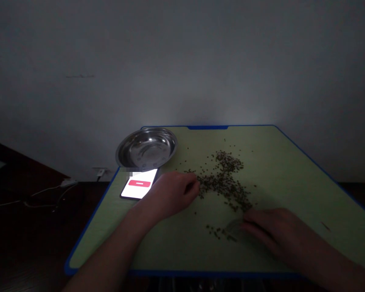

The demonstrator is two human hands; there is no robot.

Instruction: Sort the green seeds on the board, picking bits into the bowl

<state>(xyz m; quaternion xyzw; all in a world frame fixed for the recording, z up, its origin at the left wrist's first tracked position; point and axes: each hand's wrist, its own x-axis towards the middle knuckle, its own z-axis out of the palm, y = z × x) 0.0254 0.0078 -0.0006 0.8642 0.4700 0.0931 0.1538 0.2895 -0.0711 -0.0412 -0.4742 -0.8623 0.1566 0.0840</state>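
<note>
Small dark beans or seeds (223, 184) lie scattered in a loose heap on the pale green tabletop (176, 247). My left hand (178, 190) is at the heap's left edge, its fingers curled in; whatever is between the fingertips is too small or hidden to name. At the heap's near right side, my right hand (270, 227) is closed on the edge of a clear, see-through dish-like thing (235, 226), dim and blurred. Several beans lie beside or under this clear thing; I cannot tell which.
A shiny steel basin (147, 149) stands at the table's back left. In front of it lies a phone (139, 184) with a lit screen, partly behind my left forearm. A blue rim (94, 217) edges the table. Cables and a power strip (68, 183) are at left; a wall stands behind.
</note>
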